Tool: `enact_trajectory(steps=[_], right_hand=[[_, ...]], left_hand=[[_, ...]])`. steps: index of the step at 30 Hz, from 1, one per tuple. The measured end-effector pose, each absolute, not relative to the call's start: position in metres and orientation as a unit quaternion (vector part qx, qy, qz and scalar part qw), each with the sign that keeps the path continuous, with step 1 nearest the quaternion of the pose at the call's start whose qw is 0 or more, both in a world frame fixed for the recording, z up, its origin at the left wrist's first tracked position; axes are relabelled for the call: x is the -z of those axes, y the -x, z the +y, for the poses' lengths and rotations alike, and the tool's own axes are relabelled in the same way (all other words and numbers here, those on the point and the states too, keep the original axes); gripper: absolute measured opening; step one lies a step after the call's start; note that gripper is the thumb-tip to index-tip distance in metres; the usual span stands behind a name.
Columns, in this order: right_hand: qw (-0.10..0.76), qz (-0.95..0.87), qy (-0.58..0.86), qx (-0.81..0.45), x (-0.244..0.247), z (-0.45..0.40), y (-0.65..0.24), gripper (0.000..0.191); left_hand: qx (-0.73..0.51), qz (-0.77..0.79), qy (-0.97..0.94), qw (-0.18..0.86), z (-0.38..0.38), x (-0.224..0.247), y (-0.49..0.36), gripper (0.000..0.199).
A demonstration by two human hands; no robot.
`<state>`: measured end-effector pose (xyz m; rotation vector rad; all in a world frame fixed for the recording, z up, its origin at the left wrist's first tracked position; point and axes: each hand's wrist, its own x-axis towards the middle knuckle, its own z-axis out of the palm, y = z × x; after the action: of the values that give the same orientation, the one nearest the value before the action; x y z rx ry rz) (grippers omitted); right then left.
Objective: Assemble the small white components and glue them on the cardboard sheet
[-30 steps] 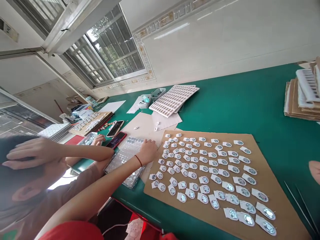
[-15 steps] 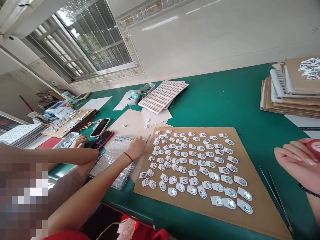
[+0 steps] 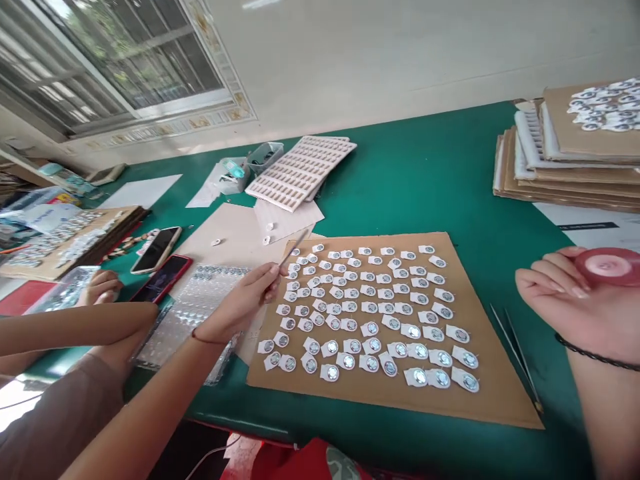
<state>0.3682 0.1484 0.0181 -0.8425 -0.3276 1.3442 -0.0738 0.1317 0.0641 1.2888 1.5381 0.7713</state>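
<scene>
My left hand [image 3: 255, 290] has its fingers closed around a thin grey metal tool [image 3: 294, 245], whose exact kind I cannot make out. The tool points up and away over the far left corner of a cardboard sheet [image 3: 480, 373]. Rows of small white tabs with round silvery faces [image 3: 369, 308] lie on that sheet. At the right, my right hand [image 3: 560, 287] is raised with curled fingers and holds a roll of red tape [image 3: 607, 267]. Tweezers [image 3: 517, 353] lie between this hand and the sheet, on its right edge and the green table.
Left of the sheet is a clear plastic tray [image 3: 173, 327] of silvery pieces under my left forearm. A co-worker's hand [image 3: 103, 287] rests beyond it, near two phones [image 3: 163, 277]. Pale slotted trays [image 3: 303, 170] lie at the back; a cardboard stack [image 3: 565, 180] stands at the right.
My left hand has lifted from beside the plastic tray, and the thin tool now stands up from its fingers. The view has swung right, bringing more of my right hand and the tape into sight.
</scene>
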Motion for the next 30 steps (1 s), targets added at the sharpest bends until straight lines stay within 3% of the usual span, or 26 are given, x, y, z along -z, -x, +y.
enact_trajectory(steps=[6, 15, 19, 24, 30], right_hand=[[0.705, -0.164, 0.382, -0.574, -0.031, 0.15, -0.341, 0.038], [0.653, -0.285, 0.465, -0.526, -0.04, 0.137, -0.298, 0.063], [0.642, -0.27, 0.431, -0.574, -0.036, 0.132, -0.285, 0.054], [0.614, -0.28, 0.406, -0.616, -0.03, 0.13, -0.282, 0.044], [0.616, -0.276, 0.41, -0.613, -0.045, 0.129, -0.268, 0.041]], left_hand=[[-0.495, 0.518, -0.388, 0.58, 0.115, -0.049, 0.039, 0.024], [-0.55, 0.45, -0.364, 0.602, 0.101, -0.036, 0.019, 0.018], [-0.511, 0.452, -0.511, 0.523, 0.085, -0.029, 0.003, 0.005], [-0.442, 0.377, -0.731, 0.359, 0.078, -0.033, -0.01, 0.024], [-0.393, 0.266, -0.865, 0.16, 0.098, -0.038, 0.011, 0.018]])
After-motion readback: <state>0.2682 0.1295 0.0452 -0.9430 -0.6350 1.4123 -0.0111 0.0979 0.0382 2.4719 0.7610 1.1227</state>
